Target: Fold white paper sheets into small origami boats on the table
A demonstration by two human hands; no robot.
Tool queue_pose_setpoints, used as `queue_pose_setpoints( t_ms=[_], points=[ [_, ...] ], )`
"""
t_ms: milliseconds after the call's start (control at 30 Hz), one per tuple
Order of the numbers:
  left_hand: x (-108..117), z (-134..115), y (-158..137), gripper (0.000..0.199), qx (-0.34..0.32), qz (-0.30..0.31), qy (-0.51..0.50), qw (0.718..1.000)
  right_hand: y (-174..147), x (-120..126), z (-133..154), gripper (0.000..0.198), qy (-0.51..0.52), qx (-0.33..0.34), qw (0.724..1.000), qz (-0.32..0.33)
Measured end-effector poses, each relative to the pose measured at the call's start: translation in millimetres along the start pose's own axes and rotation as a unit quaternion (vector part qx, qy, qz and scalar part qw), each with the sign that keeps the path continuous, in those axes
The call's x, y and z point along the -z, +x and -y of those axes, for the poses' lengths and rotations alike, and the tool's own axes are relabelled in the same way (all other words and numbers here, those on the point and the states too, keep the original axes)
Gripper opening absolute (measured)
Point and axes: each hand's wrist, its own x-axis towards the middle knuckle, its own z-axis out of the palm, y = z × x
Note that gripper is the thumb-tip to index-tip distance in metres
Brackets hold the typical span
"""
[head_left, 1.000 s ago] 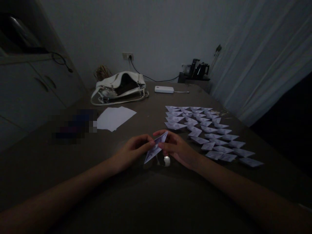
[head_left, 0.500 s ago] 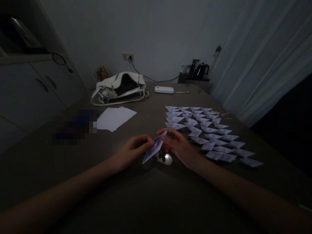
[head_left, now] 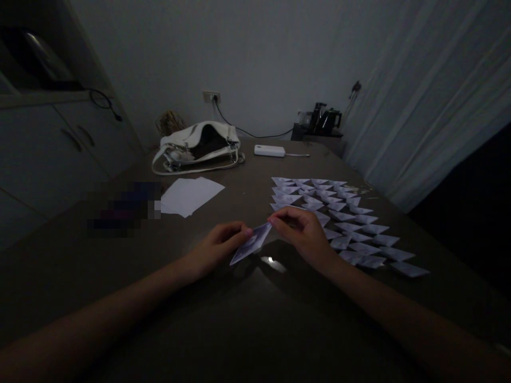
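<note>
White folded paper (head_left: 253,244), probably light, easily creased
My left hand (head_left: 219,243) pinches its side, right hand (head_left: 302,232) its tip; edges suit best.

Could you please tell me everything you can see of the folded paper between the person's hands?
The folded paper looks pale and thin, slightly lilac in the dim light, with creases and a long, slim shape tapering to points. It slants over the dark table, one tip toward the wearer's left, the other farther off and to the right. The left hand grips its side, thumb on top; the right hand pinches the far tip. Its finer folds are too dark to tell.
</note>
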Motion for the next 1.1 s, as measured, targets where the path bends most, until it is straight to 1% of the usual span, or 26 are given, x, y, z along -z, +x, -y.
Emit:
queue_pose_setpoints(
  t_ms=[133, 233, 367, 467, 600, 767, 867, 967, 1100],
  points=[
    [1, 0, 1, 0.041, -0.010, 0.005, -0.004, 1.000, 1, -1, -2, 0.015, 0.021, -0.010, 1.000, 0.002],
    [1, 1, 1, 0.039, -0.009, 0.018, -0.037, 0.999, 2, -2, -3, 0.016, 0.042, -0.025, 0.999, -0.006],
    [1, 6, 2, 0.036, -0.011, 0.029, -0.092, 0.995, 3, -2, -3, 0.017, 0.058, -0.046, 0.997, -0.034],
    [0, 8, 2, 0.039, -0.020, 0.032, -0.109, 0.993, 3, -2, -1, 0.018, 0.057, -0.054, 0.995, -0.056],
    [-2, 9, 3, 0.037, -0.012, 0.011, -0.121, 0.993, 3, -1, -1, 0.019, 0.048, -0.057, 0.995, -0.066],
    [-2, 6, 4, 0.032, -0.016, -0.043, -0.115, 0.992, 3, -1, -3, 0.020, 0.043, -0.054, 0.996, -0.065],
    [-2, 5, 4, 0.032, -0.021, -0.070, -0.100, 0.992, 3, 0, -4, 0.020, 0.045, -0.066, 0.995, -0.066],
    [-2, 6, 5, 0.034, -0.018, -0.070, -0.101, 0.992, 4, 1, -4, 0.019, 0.042, -0.073, 0.995, -0.059],
    [-1, 10, 7, 0.035, -0.025, -0.065, -0.111, 0.991, 6, 4, -2, 0.019, 0.009, -0.070, 0.997, -0.043]
  ],
)
